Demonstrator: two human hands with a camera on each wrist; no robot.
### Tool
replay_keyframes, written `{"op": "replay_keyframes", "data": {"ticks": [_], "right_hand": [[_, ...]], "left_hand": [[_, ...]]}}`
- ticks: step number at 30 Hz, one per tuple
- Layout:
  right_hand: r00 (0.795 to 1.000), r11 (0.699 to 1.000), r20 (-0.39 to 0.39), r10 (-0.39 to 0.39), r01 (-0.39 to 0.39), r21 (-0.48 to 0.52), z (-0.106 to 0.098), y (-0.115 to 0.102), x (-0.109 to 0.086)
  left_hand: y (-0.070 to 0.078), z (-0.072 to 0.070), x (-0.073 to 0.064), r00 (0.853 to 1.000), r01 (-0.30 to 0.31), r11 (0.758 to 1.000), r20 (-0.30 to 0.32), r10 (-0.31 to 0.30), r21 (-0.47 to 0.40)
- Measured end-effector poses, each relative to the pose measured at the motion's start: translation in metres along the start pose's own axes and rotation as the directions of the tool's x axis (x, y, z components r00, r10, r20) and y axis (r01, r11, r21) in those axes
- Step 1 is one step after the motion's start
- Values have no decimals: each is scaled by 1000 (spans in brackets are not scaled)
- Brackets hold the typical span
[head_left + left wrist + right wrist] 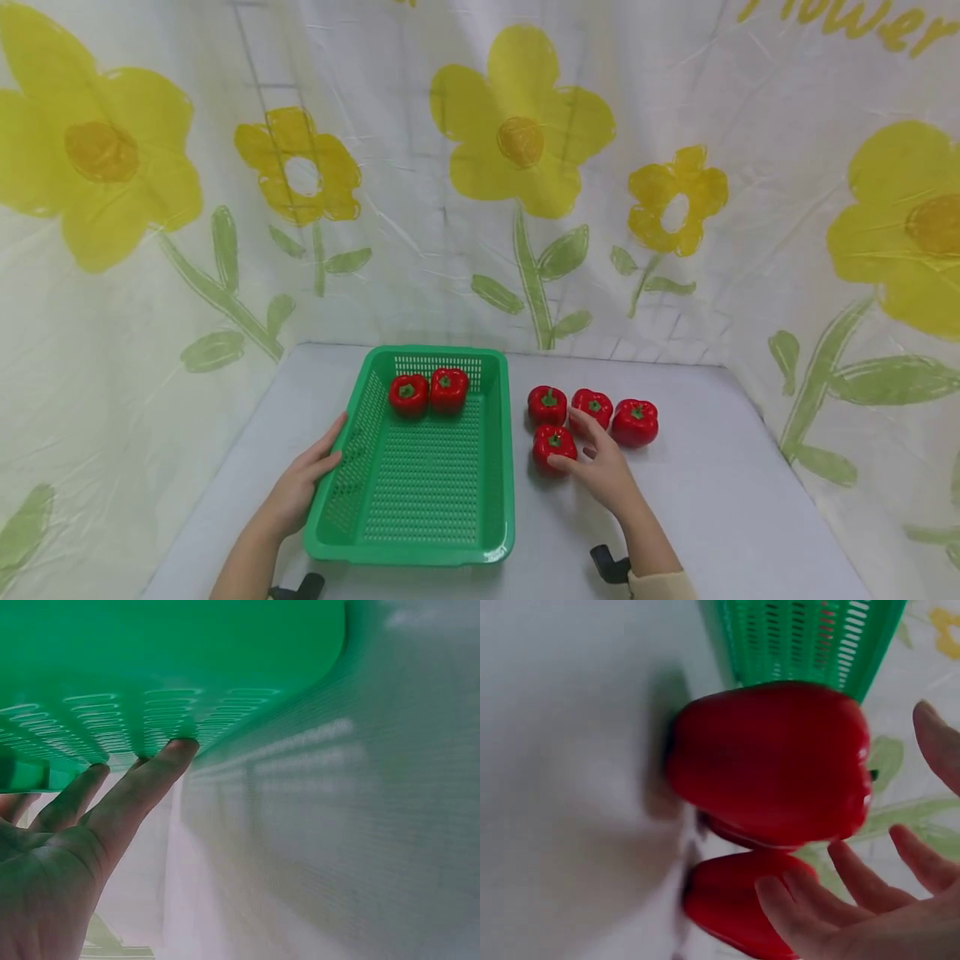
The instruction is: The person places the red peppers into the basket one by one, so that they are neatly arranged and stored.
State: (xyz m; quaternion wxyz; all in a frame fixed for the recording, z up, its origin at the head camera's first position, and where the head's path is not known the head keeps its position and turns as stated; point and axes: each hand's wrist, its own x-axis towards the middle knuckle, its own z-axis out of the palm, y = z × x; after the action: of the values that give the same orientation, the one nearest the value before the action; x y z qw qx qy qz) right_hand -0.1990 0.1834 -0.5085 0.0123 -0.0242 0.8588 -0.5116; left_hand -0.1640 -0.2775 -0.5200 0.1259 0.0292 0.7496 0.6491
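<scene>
A green plastic basket lies on the white table, with two red bell peppers, one at left and one at right, at its far end. Against the basket's left outer side rests my left hand; the left wrist view shows extended fingers touching the slotted wall. My right hand reaches over the nearest loose red bell pepper, thumb and fingers spread. In the right wrist view a gap shows between the thumb and this pepper, and nothing is gripped.
Behind the right hand stand three more red bell peppers: one at left, one in the middle partly behind the fingers, one at right. A white curtain with painted yellow flowers hangs along the table's back and sides.
</scene>
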Motion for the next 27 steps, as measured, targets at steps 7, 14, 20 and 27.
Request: {"op": "replay_keyframes", "data": {"ticks": [7, 14, 20, 27], "right_hand": [[997, 996, 70, 34, -39, 77, 3, 19, 3], [990, 992, 126, 64, -76, 97, 1, 26, 6], [987, 987, 141, 80, -98, 127, 0, 30, 5], [985, 982, 139, 99, -120, 149, 0, 32, 5]], "left_hand": [[2, 0, 0, 1000, 1, 1000, -1, -1, 10], [2, 0, -1, 1000, 17, 1000, -8, -17, 16], [3, 0, 0, 1000, 5, 1000, 2, -5, 13], [2, 1, -1, 1000, 7, 1000, -2, -6, 18]]}}
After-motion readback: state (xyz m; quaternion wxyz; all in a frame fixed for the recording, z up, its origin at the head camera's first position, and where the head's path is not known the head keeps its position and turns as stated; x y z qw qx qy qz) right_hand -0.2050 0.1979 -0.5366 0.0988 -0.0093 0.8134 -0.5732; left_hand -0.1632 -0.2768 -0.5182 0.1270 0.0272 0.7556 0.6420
